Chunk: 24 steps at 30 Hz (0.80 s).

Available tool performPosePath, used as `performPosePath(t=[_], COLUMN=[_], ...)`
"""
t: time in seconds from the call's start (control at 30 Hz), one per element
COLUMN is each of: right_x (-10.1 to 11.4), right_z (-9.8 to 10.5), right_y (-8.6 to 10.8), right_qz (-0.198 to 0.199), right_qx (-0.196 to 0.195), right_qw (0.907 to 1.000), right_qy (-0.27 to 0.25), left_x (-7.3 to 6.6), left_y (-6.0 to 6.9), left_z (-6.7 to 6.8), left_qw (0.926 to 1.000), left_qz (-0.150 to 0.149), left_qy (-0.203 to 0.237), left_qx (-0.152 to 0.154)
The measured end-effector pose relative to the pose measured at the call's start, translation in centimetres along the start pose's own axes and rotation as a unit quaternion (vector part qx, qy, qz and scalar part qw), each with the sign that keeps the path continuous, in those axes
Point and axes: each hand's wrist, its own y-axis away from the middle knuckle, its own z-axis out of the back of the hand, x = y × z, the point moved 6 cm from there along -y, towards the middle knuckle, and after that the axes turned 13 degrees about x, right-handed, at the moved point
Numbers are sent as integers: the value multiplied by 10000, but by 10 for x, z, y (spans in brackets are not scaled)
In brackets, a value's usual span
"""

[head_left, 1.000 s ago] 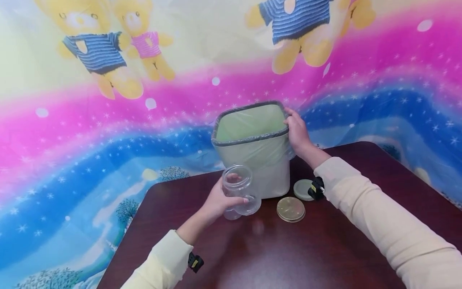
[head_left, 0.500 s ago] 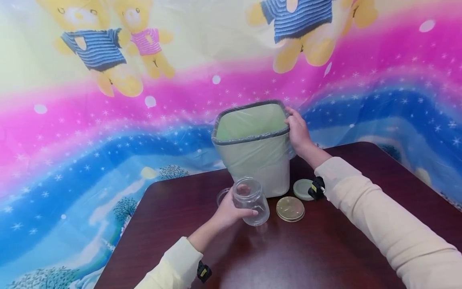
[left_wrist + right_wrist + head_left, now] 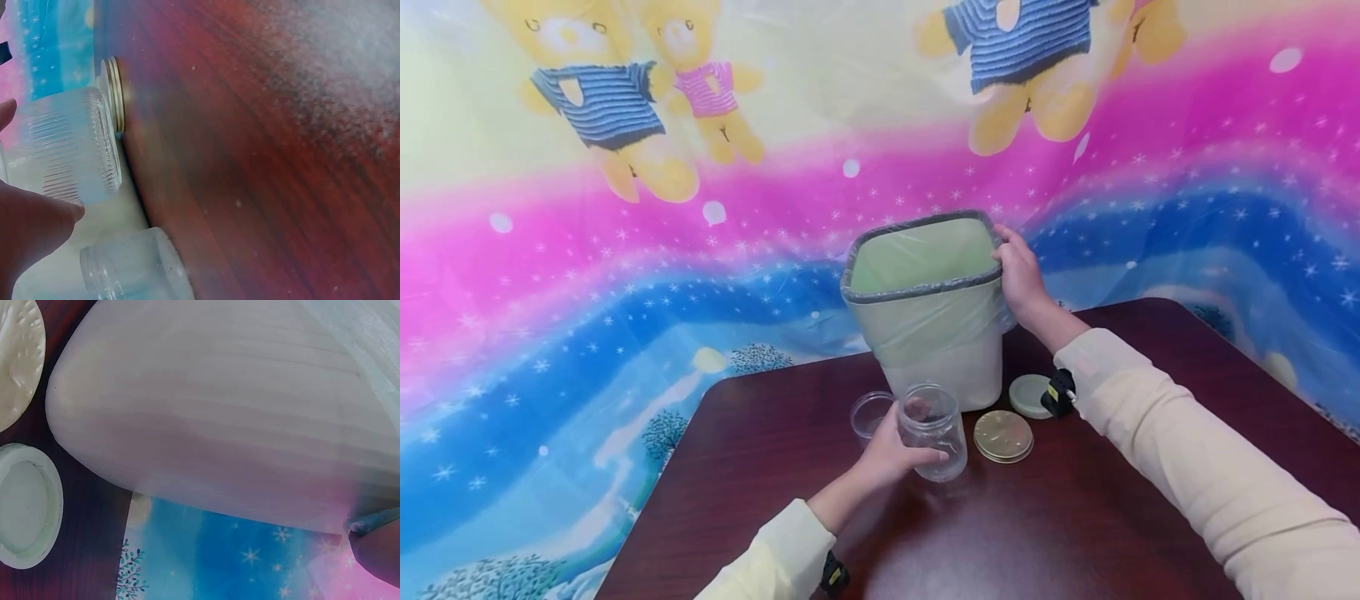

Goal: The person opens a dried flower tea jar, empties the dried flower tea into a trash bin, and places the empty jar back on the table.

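Note:
My left hand [image 3: 887, 450] grips a clear ribbed jar [image 3: 934, 442] without a lid, thumb across its near side. Its ribs show plainly in the left wrist view, where the jar [image 3: 69, 144] has its base facing the tabletop; whether it touches the wood I cannot tell. Behind that hand stands a second clear jar [image 3: 871, 410], partly hidden. With my right hand [image 3: 1022, 275] I hold the right rim of a pale trash bin [image 3: 947, 358], which stands upright, lined with a thin plastic bag. In the right wrist view the bin's side [image 3: 187, 412] fills most of the picture.
A gold lid [image 3: 1003, 435], apparently stacked on another, lies right of the held jar. Behind it a pale green lid [image 3: 1032, 396] lies near my right wrist's camera. The dark red table [image 3: 1045, 533] ends shortly behind the bin, before a printed cloth backdrop [image 3: 775, 225].
My left hand has moved down and to the right with the ribbed jar, away from the second jar, which now shows more behind it. The right hand and the trash bin have stayed put.

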Motion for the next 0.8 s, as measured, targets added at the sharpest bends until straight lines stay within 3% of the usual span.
performPosePath(t=[0.23,0.5,0.8], right_x=[1,2,1], right_z=[-1,-2,1], right_y=[-1,0,0], right_qz=[-1,75,-33], right_qx=[12,28,26], right_qw=[10000,10000,9999], right_qy=[65,49,139], left_x=[1,-27,-22], left_y=[1,10,8], left_z=[-4,-10,-14], left_qw=[10000,9999,10000], left_qz=[0,-82,-40], left_qy=[-13,-5,-11], left_qx=[-9,111,54])
